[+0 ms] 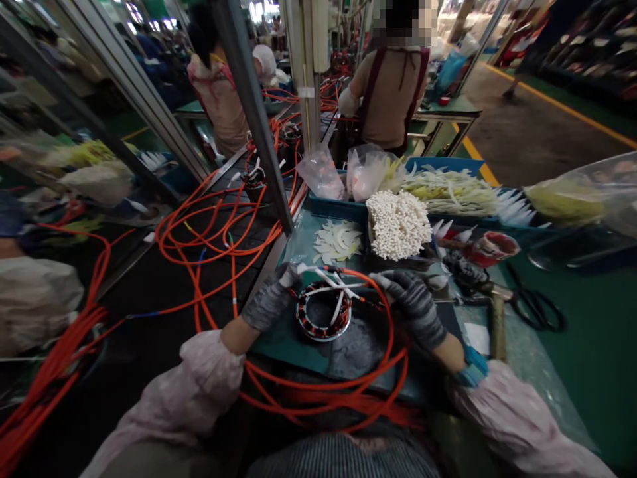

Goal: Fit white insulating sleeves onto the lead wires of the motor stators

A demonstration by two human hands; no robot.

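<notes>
In grey knitted gloves, both hands work above a round motor stator (322, 337) with dark windings and a metal rim, lying on the green bench. My left hand (271, 300) is closed in a pinch on the end of a white-sleeved wire (318, 271). My right hand (413, 302) is closed on the orange cable (389, 325), just right of the stator. White sleeves cross over the stator's open middle. From my right hand the cable loops down toward my lap. The fingertips are partly hidden, so the exact grip is hard to make out.
Behind the stator lie pale curved slips (338, 240) and a bundle of white sticks (399, 226). Black scissors (540, 309) and a hammer (497, 318) lie at right. Orange cable coils (223, 232) cover the conveyor at left. Two people stand beyond a metal post (307, 79).
</notes>
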